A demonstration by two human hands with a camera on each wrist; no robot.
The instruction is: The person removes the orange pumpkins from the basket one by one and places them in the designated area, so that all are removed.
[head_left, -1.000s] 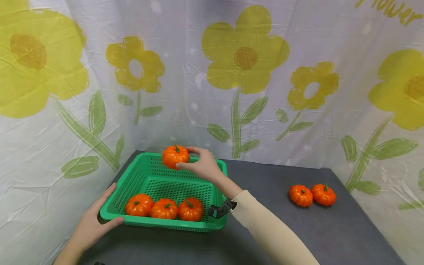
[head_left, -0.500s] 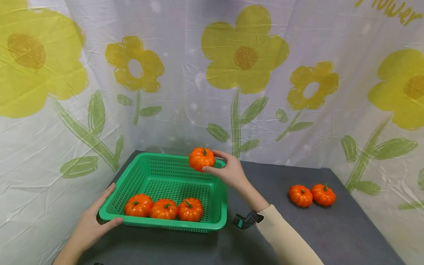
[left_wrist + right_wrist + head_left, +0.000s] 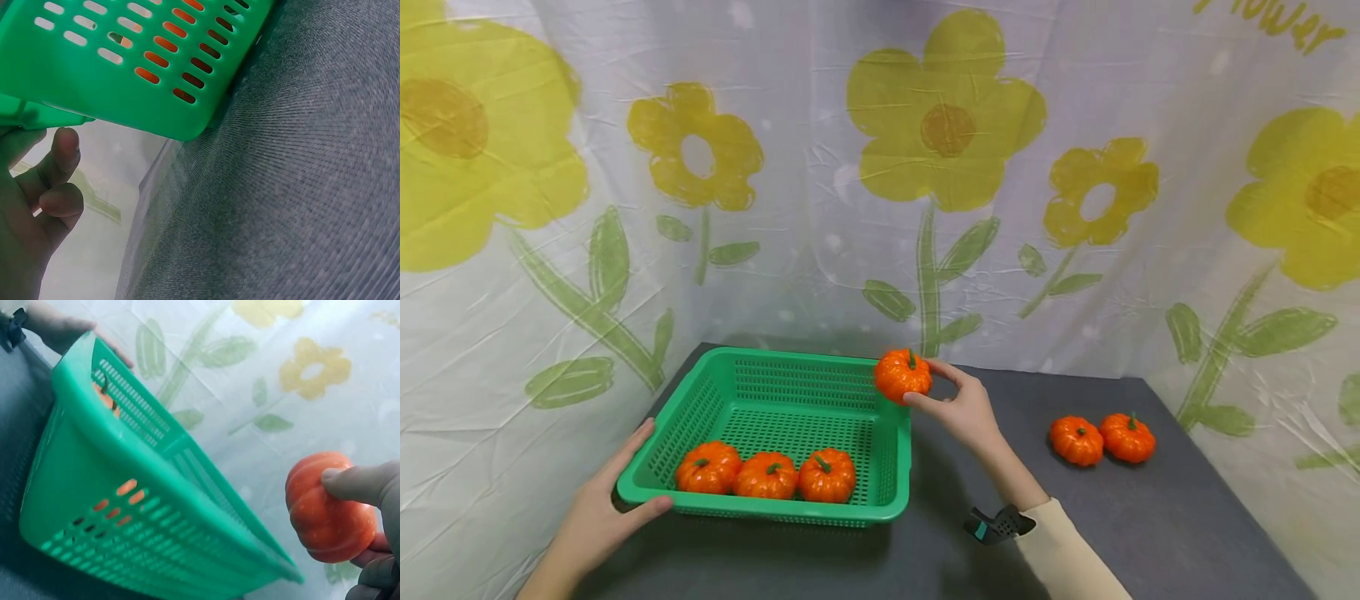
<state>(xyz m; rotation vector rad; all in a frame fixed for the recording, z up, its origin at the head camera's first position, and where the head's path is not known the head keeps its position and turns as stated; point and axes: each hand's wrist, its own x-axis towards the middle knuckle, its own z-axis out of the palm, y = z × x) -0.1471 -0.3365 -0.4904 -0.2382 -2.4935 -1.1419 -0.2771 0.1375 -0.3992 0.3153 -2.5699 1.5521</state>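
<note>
An orange pumpkin (image 3: 902,377) with a green stem is held up by my right hand (image 3: 958,404), above the far right corner of the green plastic basket (image 3: 891,510). In the right wrist view the thumb presses on the near face of the pumpkin (image 3: 328,509), with fingers behind it. Three more pumpkins (image 3: 765,475) sit in a row inside the basket along its front wall. At the basket's front left corner, my left hand (image 3: 598,508) holds the rim, thumb at the front and fingers along the left side. The left wrist view shows some fingers (image 3: 59,156) bent beneath the rim.
Two other pumpkins (image 3: 1101,439) lie side by side on the dark grey table (image 3: 1120,533), to the right of the basket. Behind the table hangs a white curtain (image 3: 820,275) printed with yellow flowers.
My right hand has carried the pumpkin rightward and slightly down, from over the basket's middle back to its far right corner. The left hand stays on the rim. The head view has shifted slightly.
</note>
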